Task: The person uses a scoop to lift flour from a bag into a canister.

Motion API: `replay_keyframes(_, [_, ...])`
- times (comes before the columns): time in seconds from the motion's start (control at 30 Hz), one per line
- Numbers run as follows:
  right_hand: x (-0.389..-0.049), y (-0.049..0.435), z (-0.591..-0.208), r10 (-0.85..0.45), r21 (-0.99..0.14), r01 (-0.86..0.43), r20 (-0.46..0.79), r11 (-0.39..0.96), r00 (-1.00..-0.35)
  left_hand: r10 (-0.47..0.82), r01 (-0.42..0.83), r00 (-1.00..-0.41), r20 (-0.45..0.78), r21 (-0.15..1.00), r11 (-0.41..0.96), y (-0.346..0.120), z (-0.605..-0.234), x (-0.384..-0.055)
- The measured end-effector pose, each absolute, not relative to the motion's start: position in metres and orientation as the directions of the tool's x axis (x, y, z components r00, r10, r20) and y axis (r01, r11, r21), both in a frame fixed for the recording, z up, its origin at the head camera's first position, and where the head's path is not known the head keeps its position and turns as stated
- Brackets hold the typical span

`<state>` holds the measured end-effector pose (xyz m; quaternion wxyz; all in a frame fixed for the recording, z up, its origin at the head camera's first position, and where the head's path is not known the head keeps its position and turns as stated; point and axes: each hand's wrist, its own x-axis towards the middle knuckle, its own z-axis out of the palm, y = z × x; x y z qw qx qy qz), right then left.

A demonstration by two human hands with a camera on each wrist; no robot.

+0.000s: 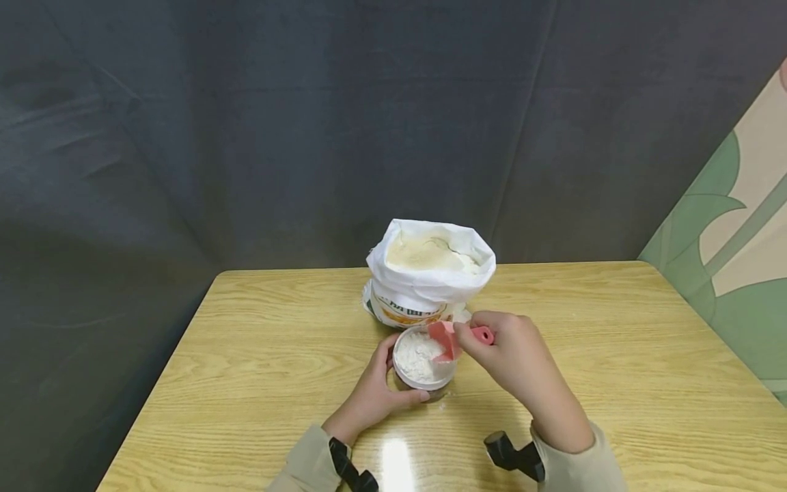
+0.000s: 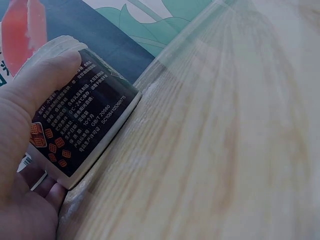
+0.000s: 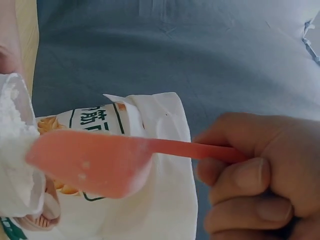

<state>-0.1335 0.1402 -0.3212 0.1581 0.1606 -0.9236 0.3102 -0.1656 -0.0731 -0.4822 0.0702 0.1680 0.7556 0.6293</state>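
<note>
A clear round plastic jar with a dark printed label stands on the table, filled near its rim with white powder. My left hand grips the jar round its side, thumb toward the front. In my right hand is a pink plastic scoop, held by its handle. The scoop's head is tilted over the jar's right side, its tip at the powder. Just behind the jar stands an open white bag of pale powder with its top folded down.
The wooden table carries a little spilled powder beside the jar. A dark cloth hangs behind the table's back edge. To the right is a wall with a green leaf pattern.
</note>
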Motion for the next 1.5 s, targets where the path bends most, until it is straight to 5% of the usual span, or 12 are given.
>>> replay_keyframes(0.43, [-0.128, 0.144, -0.318, -0.199, -0.48, -0.434, 0.463, 0.762, -0.864, 0.335, 0.167, -0.936, 0.111, 0.975, 0.144, -0.073, -0.484, -0.164])
replay_keyframes(0.77, [-0.132, 0.151, -0.315, -0.162, -0.525, -0.377, 0.41, 0.763, -0.898, 0.339, 0.159, -0.935, 0.106, 0.978, 0.133, -0.073, -0.483, -0.164])
replay_keyframes(1.5, [-0.163, 0.231, -0.327, -0.016, -0.865, -0.108, 0.115, 0.491, -0.993, 0.351, 0.187, -0.928, 0.127, 0.972, 0.142, -0.073, -0.482, -0.166])
